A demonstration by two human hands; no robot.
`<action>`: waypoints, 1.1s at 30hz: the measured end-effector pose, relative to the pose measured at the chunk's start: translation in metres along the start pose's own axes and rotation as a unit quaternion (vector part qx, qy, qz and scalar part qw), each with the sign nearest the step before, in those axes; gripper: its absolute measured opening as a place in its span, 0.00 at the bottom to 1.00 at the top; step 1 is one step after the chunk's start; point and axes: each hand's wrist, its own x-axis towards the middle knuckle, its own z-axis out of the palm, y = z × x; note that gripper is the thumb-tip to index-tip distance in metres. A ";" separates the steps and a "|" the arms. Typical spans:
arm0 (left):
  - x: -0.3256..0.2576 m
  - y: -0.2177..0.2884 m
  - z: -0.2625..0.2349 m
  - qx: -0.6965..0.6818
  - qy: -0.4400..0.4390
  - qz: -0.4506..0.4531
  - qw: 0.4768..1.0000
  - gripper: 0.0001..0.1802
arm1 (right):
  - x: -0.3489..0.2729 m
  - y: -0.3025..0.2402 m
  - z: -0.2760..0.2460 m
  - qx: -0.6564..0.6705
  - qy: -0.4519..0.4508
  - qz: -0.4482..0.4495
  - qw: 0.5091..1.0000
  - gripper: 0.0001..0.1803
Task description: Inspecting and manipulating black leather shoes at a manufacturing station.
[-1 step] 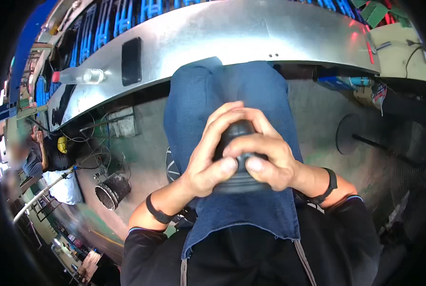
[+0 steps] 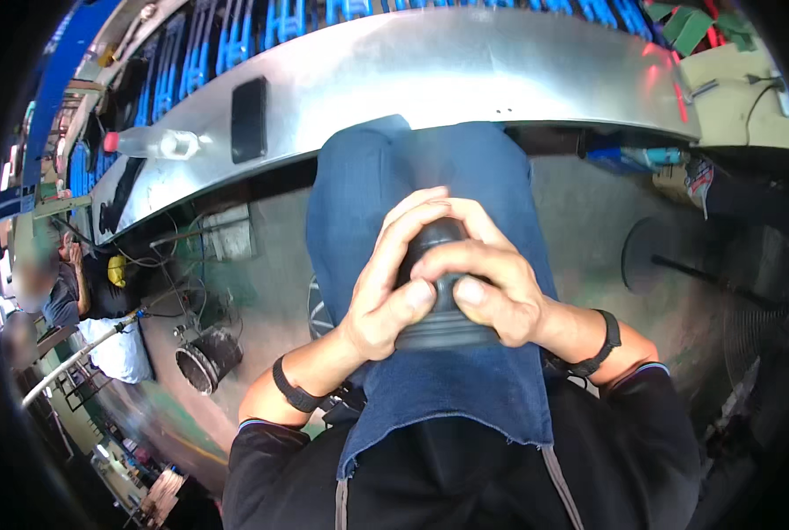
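Above my lap, both hands are wrapped round a black, cone-shaped rubber bellows (image 2: 447, 329) with a ribbed, wider base towards me. My left hand (image 2: 393, 296) closes on its left side, thumb pressed on the front just above the ribs. From the right, my right hand (image 2: 505, 296) grips it, with the index finger across the narrower part and the thumb beside the left one. Fingers of both hands meet over the far end and hide much of it. A blue denim apron (image 2: 456, 389) lies beneath.
Ahead runs a curved metal bench (image 2: 386, 75) with a black phone (image 2: 249, 119) and a clear red-capped bottle (image 2: 156, 143). Blue racks (image 2: 280, 19) stand behind it. On the floor at left is a dark bucket (image 2: 207, 362). Another person (image 2: 68, 291) sits far left; a round-based stand (image 2: 646, 252) is at right.
The view has shifted slightly, so the bench sits a little lower in it. Both hands keep the same hold on the bellows, which is barely moved.
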 end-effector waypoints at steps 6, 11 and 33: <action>0.019 0.094 -0.016 0.154 -0.010 0.204 0.967 0.39 | 0.048 -0.074 0.004 -0.160 -0.013 -0.186 0.969 0.35; 0.009 0.160 -0.013 -0.090 0.091 0.341 0.931 0.30 | 0.081 -0.118 0.011 0.059 0.108 -0.276 0.953 0.37; 0.029 -0.016 -0.040 -0.007 0.063 0.018 0.998 0.43 | 0.046 0.050 -0.010 0.063 0.067 0.024 0.995 0.53</action>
